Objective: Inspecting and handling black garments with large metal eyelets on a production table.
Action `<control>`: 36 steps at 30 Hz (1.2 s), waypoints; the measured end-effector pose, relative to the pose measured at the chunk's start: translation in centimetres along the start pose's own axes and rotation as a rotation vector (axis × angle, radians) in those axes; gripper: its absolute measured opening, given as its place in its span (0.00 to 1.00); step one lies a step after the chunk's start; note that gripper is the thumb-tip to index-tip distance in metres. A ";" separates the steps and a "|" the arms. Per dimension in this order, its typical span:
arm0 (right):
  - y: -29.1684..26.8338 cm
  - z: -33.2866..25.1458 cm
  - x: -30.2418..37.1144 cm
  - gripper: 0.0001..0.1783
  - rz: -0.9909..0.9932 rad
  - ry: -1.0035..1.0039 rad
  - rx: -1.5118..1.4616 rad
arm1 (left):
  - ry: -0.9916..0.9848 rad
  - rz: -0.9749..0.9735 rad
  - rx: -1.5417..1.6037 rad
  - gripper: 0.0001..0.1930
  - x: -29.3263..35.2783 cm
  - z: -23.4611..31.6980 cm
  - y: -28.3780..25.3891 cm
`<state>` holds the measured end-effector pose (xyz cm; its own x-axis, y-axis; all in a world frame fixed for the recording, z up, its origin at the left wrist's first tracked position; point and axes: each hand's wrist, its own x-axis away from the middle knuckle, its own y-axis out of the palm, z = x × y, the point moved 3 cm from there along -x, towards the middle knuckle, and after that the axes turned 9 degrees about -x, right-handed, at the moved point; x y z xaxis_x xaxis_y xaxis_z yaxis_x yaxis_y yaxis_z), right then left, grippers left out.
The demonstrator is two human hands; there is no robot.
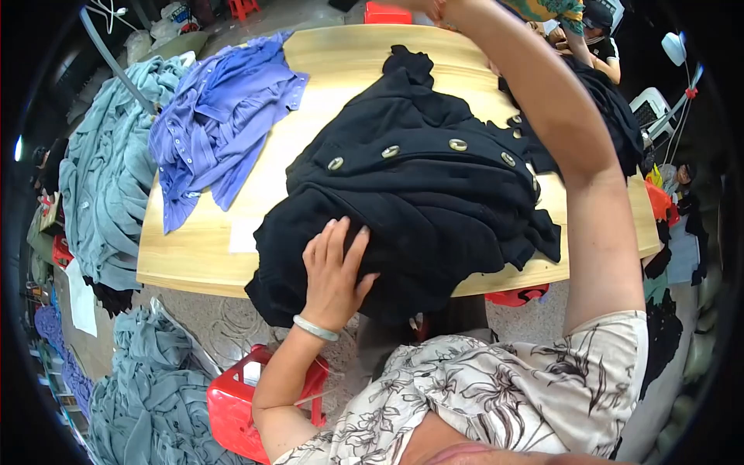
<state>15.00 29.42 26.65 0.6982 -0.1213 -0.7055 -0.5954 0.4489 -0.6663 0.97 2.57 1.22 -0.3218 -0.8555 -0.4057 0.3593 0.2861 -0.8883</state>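
The wooden table (pixel 333 58) carries the black garment (pixel 403 201), spread in folds before me and drooping over the near edge. My left hand (pixel 333 267) lies palm down on its near-left part, fingers released, slightly apart, thumb out sideways. My right hand (pixel 415 5) is raised at the upper border, mostly cut off; I cannot tell how its fingers stand. A pale bangle (pixel 315 328) rings my left wrist.

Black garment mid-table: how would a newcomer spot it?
On the pale wooden table, find the black garment draped over the near edge. The left hand rests on it, unlike the purple garment and the other black heap.
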 end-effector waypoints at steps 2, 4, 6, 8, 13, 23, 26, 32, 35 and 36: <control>0.2 -2.1 5.1 0.40 -0.208 0.109 -0.076 | -0.001 0.013 0.067 0.37 0.0 0.7 -0.7; 0.9 -4.0 9.3 0.36 -0.280 0.221 -0.196 | -0.026 0.060 0.072 0.34 0.2 -0.9 -0.9; -2.2 -7.5 14.2 0.26 -0.237 0.331 -0.256 | -0.032 0.108 0.116 0.27 0.4 -1.0 -1.9; -3.9 -8.5 20.7 0.27 -0.273 0.370 -0.293 | -0.086 0.220 0.170 0.19 0.1 -1.7 -2.5; -6.5 -13.8 26.8 0.36 -0.178 0.523 -0.173 | -0.144 0.282 0.006 0.15 -3.8 -6.5 -2.8; -5.0 -10.5 29.3 0.18 -0.147 0.799 -0.513 | -0.102 -0.293 0.419 0.26 -12.4 -15.9 4.6; -5.4 -12.3 28.9 0.13 -0.157 0.750 -0.502 | -0.145 -0.321 0.518 0.26 -10.9 -16.3 3.8; -6.2 -12.7 29.5 0.13 -0.074 0.723 -0.418 | -0.131 -0.217 0.476 0.35 -11.2 -14.7 3.9; -5.1 -13.0 29.9 0.14 -0.027 0.921 -0.487 | -0.066 -0.213 0.443 0.36 -11.3 -14.3 3.9; -4.8 -13.1 30.0 0.15 0.015 0.903 -0.462 | -0.064 -0.211 0.466 0.36 -11.4 -14.1 4.4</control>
<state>33.53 12.02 5.51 0.2413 -0.8281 -0.5059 -0.8306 0.0934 -0.5490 -6.17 19.68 -1.09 -0.3809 -0.9026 -0.2008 0.6488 -0.1062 -0.7535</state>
